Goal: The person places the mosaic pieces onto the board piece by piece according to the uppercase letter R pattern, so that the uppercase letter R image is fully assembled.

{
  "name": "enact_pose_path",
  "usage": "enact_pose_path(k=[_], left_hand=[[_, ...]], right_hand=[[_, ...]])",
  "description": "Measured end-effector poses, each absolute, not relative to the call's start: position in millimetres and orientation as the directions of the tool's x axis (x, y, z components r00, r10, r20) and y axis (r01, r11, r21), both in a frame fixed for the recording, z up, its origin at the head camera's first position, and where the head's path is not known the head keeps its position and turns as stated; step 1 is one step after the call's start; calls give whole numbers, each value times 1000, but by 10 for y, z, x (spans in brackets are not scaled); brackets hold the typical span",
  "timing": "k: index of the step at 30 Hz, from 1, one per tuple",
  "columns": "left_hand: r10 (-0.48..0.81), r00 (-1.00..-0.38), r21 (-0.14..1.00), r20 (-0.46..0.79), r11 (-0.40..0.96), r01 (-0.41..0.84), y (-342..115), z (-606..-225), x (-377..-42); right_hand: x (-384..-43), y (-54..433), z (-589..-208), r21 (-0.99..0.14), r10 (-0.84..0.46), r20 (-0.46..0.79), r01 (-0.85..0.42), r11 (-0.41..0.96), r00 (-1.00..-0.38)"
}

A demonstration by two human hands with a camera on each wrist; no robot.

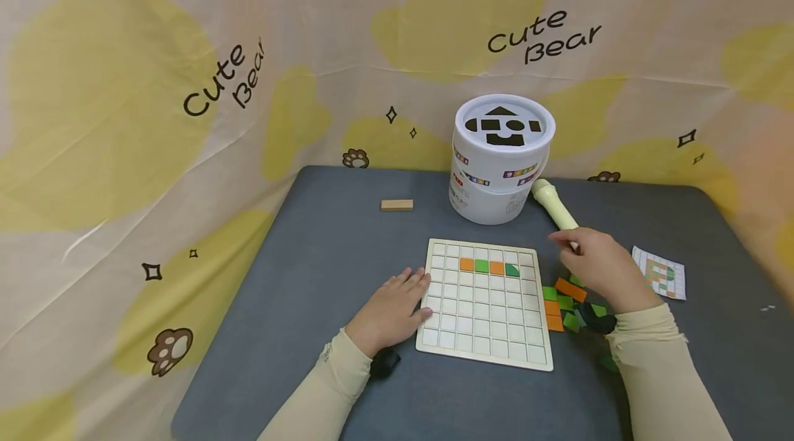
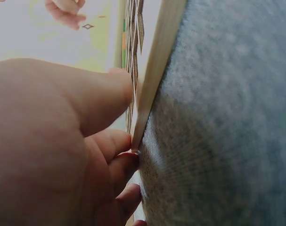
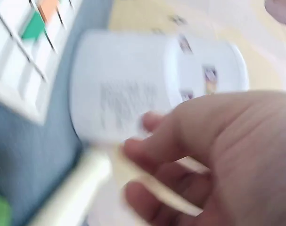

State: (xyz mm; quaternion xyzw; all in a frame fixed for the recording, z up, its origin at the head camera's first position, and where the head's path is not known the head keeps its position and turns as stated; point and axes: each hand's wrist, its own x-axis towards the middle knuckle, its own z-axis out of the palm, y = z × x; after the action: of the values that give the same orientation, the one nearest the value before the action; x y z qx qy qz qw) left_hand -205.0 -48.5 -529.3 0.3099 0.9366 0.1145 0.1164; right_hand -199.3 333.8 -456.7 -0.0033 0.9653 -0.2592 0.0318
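Note:
A square white grid board (image 1: 484,351) lies on the table, with orange and green tiles (image 1: 482,266) in a row near its top. My left hand (image 1: 389,310) rests at the board's left side with fingers extended; in the left wrist view its thumb and fingertips touch the edge (image 2: 154,70). Above the table to the right, my right hand (image 1: 602,265) has loosely bent fingers. Nothing shows between those fingers (image 3: 145,200) in the right wrist view. Below that hand, loose orange and green pieces (image 1: 554,315) lie beside the board, partly hidden by the wrist.
A white bucket (image 1: 490,196) with a shape-hole lid stands at the back. A pale microphone-shaped object (image 1: 554,205) lies beside it. A small wooden block (image 1: 397,205) sits left of the bucket. A printed pattern card (image 1: 673,279) lies far right.

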Motion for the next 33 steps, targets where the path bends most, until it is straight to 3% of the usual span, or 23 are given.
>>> enact_pose_path(k=[5,11,26,33], left_hand=[[608,-782,287,-137,780,556,-492,-5268,-2026],[609,-780,286,-142,780,557,-514,-5259,-2010],[613,-772,298,-170,778,553,-473,-5231,-2024],[605,-777,298,-175,784,544,-478,-5219,-2019]], right_hand=[[-1965,3653,-4553,-385,30,-224,117,915,-974],[-2050,3680,-4734,-423,-70,-327,80,903,-943],[-2036,3700,-4766,-405,-26,-332,118,906,-943],[-2033,3327,-4722,-484,-95,-113,-28,874,-989]])
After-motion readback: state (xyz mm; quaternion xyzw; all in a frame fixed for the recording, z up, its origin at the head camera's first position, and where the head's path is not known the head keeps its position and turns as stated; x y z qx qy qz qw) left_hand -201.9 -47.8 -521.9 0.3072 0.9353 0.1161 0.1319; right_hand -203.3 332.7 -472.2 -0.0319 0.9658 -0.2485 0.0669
